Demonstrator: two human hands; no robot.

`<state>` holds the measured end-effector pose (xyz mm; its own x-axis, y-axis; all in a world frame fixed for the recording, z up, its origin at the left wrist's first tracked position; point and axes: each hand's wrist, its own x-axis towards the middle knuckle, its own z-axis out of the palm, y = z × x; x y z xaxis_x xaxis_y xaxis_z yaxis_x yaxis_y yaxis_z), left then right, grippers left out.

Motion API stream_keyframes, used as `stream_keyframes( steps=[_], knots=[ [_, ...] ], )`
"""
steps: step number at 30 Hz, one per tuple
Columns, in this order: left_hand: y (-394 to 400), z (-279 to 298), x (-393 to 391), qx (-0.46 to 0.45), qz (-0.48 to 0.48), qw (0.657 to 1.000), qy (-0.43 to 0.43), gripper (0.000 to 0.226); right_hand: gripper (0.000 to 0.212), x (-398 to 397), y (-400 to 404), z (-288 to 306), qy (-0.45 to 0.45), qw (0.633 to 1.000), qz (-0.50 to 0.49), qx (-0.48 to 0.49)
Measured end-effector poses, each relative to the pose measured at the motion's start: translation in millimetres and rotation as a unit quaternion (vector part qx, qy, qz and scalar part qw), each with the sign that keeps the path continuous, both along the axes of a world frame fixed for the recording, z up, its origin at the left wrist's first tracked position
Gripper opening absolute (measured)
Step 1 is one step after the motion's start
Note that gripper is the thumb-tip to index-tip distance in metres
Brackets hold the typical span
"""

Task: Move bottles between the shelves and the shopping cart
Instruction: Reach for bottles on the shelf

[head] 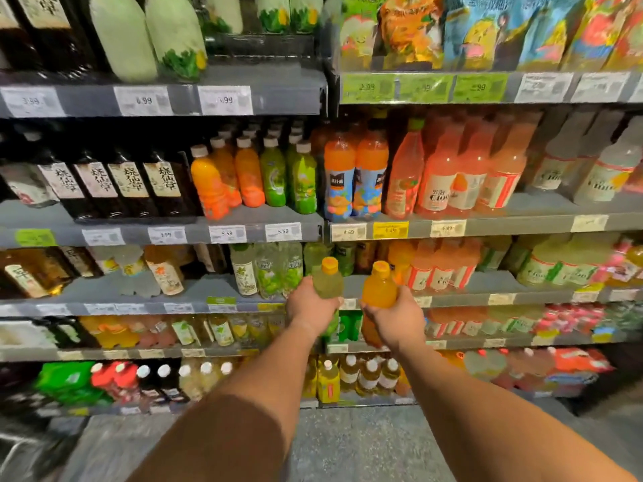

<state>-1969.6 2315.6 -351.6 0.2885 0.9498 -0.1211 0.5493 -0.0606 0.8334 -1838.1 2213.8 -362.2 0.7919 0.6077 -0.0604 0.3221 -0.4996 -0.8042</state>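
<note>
Here the left hand [309,307] grips a pale green bottle [327,281] and the right hand [395,316] an orange bottle [379,288], both wrapped around mid-body before the shelf [195,288]. Full, they probably feel fairly heavy, stiff and smooth (labels unreadable); no cart is plainly visible.

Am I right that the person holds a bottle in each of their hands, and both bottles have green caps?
Not quite. The head view shows the left hand gripping a pale yellow-green plastic bottle and the right hand gripping an orange plastic bottle, but both caps are orange, not green.
</note>
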Motion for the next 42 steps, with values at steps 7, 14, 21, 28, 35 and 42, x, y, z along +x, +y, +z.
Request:
stream_keyframes(
  steps=[7,14,21,28,35,42],
  knots=[
    [41,-20,41,-0.014,-0.017,0.999,-0.032,0.044,0.071,30,37,-19,0.008,1.0,-0.016,0.015],
    [71,-47,76,-0.018,-0.024,0.998,-0.059,0.063,0.06,68,75,-42,0.005,0.999,0.005,0.044],
    [80,-81,105,-0.02,0.004,0.997,-0.078,0.052,0.068,90,96,-79,0.005,0.997,0.029,0.072],
    [92,-96,119,-0.001,0.02,0.997,-0.073,0.044,0.073,95,117,-92,0.008,0.996,0.024,0.088],
    [108,-88,129,-0.012,0.025,1.0,-0.003,0.069,0.068,108,139,-91,-0.01,0.998,0.067,0.002],
    [106,-90,141,-0.08,0.053,0.995,-0.032,0.089,0.067,119,152,-84,0.027,0.997,0.054,-0.057]
  ],
)
